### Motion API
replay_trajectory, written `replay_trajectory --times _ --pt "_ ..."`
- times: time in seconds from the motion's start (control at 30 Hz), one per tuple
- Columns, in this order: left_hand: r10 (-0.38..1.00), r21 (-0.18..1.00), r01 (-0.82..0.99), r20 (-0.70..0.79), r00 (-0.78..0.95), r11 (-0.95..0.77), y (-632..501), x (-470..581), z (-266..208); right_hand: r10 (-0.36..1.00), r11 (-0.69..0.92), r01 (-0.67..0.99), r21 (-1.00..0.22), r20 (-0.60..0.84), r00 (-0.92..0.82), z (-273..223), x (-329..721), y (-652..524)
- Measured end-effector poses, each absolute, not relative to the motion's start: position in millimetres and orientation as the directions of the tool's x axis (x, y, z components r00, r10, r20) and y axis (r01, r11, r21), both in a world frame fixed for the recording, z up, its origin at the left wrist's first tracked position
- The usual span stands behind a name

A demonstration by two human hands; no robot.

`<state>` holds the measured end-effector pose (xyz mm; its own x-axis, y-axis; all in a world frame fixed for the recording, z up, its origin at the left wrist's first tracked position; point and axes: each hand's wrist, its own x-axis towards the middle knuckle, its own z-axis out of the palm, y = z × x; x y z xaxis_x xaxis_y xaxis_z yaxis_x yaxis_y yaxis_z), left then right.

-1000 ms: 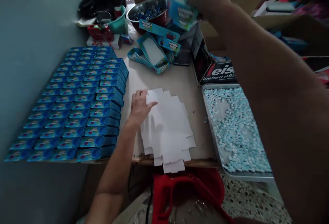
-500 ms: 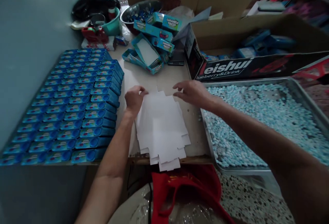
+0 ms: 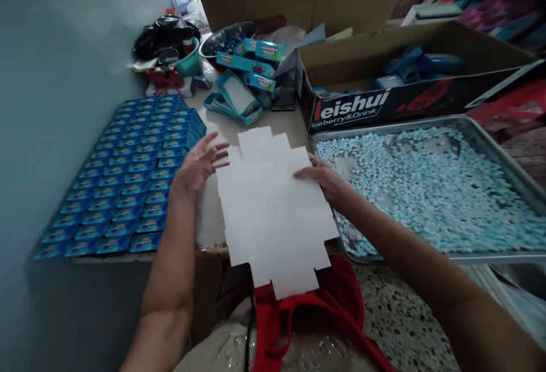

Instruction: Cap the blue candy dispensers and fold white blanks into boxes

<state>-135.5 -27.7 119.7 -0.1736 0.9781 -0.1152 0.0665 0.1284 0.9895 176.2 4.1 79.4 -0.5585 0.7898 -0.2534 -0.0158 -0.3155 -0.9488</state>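
A flat white card box blank with notched edges and tabs is tilted up over the front of the table. My right hand grips its right edge, thumb on top and the other fingers mostly hidden beneath. Off the blank's upper left corner, my left hand is open, fingers spread, holding nothing. Part of another white sheet shows behind the blank's upper left side; how many lie there I cannot tell.
Rows of blue packets stand at left. A metal tray of pale blue candies fills the right, with a cardboard box behind it. Turquoise cartons, a metal bowl and a green bowl sit at the back.
My right hand has taken hold of the blank's right edge, and the blank is lifted and tilted. My left hand has moved away to the left and opened. The view has shifted slightly.
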Motion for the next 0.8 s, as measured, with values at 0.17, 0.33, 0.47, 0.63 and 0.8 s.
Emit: replay_trajectory --times 0.17,0.33,0.47,0.63,0.8 --pt "0.91 0.943 -0.162 -0.324 -0.259 0.289 -80.7 -97.7 49.7 0.834 -0.38 -0.031 -0.924 -0.329 -0.444 55.8 173.8 -20.7" --pt "0.883 0.906 -0.271 -0.393 -0.255 0.325 -101.4 -71.4 31.6 0.871 -0.022 0.27 -0.963 -0.151 -0.467 41.5 170.6 -23.2" --pt "0.931 0.914 -0.266 -0.345 -0.117 0.305 -104.0 -71.0 41.7 0.858 0.174 0.526 -0.833 -0.133 -0.496 34.8 163.2 -15.4" --pt "0.925 0.916 -0.149 -0.379 -0.013 0.373 -104.7 -69.7 63.2 0.842 0.171 0.511 -0.842 -0.144 -0.52 28.2 155.2 -12.7" --pt "0.94 0.937 0.086 -0.342 0.015 0.339 -91.8 -71.3 60.8 0.854 0.139 0.487 -0.862 -0.145 -0.5 26.0 154.2 -17.0"
